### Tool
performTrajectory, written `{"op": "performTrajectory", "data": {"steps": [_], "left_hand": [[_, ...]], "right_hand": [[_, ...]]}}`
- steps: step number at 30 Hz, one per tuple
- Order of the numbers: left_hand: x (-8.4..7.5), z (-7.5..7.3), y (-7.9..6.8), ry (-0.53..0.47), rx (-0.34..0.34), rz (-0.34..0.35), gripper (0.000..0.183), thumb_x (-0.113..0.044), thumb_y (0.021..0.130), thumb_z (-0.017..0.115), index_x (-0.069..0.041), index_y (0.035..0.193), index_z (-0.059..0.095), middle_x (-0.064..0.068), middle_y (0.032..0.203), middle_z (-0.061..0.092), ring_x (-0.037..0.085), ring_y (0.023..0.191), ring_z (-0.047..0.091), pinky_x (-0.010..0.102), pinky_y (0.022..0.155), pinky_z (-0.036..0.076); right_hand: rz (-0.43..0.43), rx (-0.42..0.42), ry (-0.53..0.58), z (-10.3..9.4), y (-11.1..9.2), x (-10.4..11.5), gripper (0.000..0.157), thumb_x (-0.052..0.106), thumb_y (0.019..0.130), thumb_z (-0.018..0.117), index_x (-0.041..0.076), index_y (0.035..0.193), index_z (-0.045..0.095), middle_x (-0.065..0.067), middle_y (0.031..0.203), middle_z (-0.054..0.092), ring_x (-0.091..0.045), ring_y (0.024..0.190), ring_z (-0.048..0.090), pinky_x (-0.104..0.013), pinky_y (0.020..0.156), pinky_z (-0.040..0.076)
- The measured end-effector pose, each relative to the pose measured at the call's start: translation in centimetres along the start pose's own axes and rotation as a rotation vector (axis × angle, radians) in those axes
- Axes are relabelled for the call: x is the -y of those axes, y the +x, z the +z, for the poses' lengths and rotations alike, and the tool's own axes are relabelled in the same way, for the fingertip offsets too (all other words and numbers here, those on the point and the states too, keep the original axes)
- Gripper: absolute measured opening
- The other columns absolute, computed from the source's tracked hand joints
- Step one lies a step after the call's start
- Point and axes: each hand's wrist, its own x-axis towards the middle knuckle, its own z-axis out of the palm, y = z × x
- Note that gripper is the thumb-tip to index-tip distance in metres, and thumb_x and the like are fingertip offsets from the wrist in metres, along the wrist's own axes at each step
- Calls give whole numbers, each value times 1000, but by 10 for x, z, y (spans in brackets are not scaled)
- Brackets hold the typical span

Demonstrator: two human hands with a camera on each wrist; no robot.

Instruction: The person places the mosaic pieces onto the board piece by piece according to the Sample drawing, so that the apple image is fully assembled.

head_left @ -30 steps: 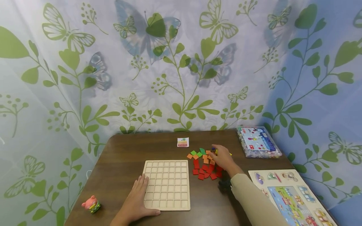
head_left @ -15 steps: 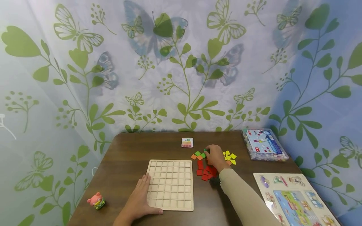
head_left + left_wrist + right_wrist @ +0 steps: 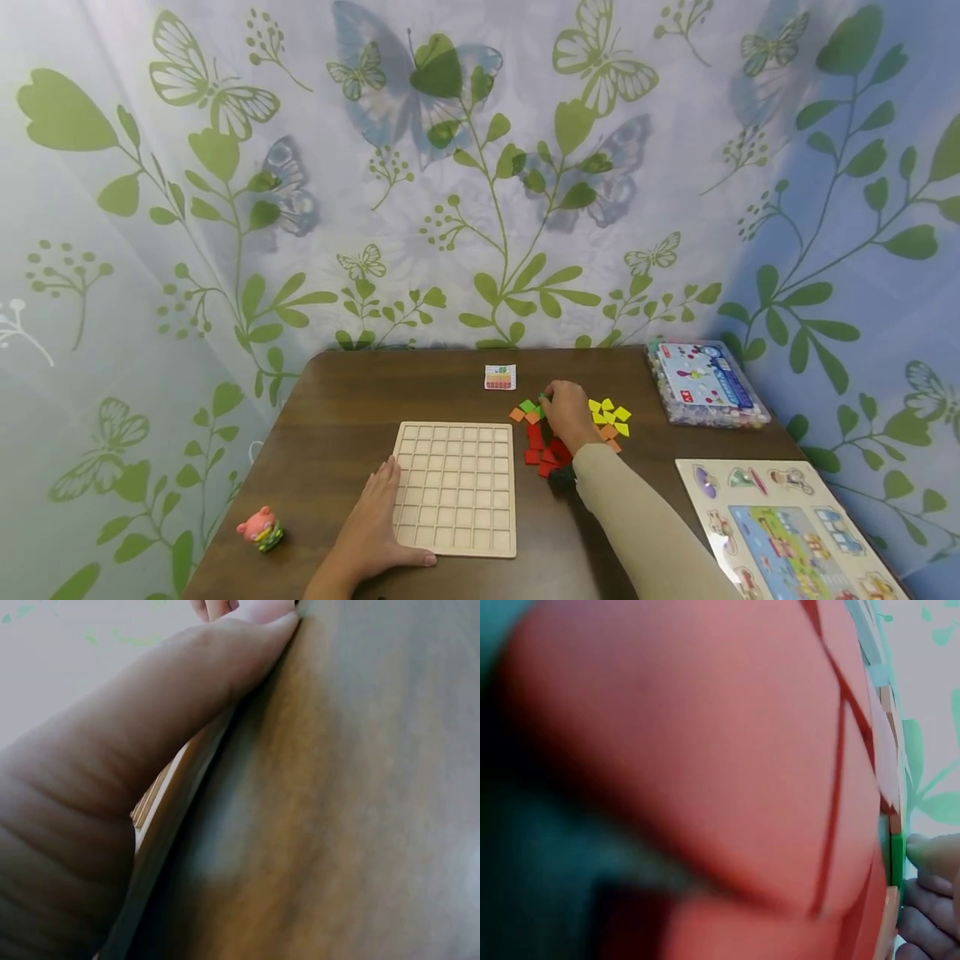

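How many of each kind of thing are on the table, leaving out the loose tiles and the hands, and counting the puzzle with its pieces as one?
Grid board: 1
Puzzle: 1
Box: 1
Card: 1
Toy: 1
Total: 5

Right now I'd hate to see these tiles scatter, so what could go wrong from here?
The right hand reaches across the red tiles, so drawing it back might drag some along. Its fingers are at a green tile with orange tiles close by, which could get knocked. The left hand lies along the grid board; a push might slide it.
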Motion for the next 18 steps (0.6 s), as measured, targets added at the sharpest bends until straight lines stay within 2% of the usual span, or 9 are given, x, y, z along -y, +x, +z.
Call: {"op": "performTrajectory", "data": {"steps": [3,9,14,18], "left_hand": [[0,1,1,-3,18,-16,158,-93,54,78,12,160,27,27,168,22,41,155,20,54,125,20],[2,1,1,5,27,-20,158,-94,54,77,11,161,27,26,169,21,40,156,20,53,125,20],[2,1,1,2,19,-10,157,-94,54,76,12,160,29,27,169,22,40,156,20,54,124,21],[3,1,1,-2,16,1,156,-94,54,76,12,160,29,28,168,22,41,155,21,55,124,21]], "right_hand": [[13,10,7,-1,2,3,11,11,98,78,1,102,78,-13,99,74,-31,89,71,-47,78,62],[89,20,121,-1,5,2,12,8,97,78,2,107,76,-15,104,73,-32,89,70,-46,72,63],[103,-1,226,-6,6,3,14,4,93,81,2,105,76,-11,99,72,-32,94,68,-46,79,61],[113,11,314,-11,6,6,10,5,92,83,5,101,77,-5,94,72,-29,92,66,-44,78,60]]}}
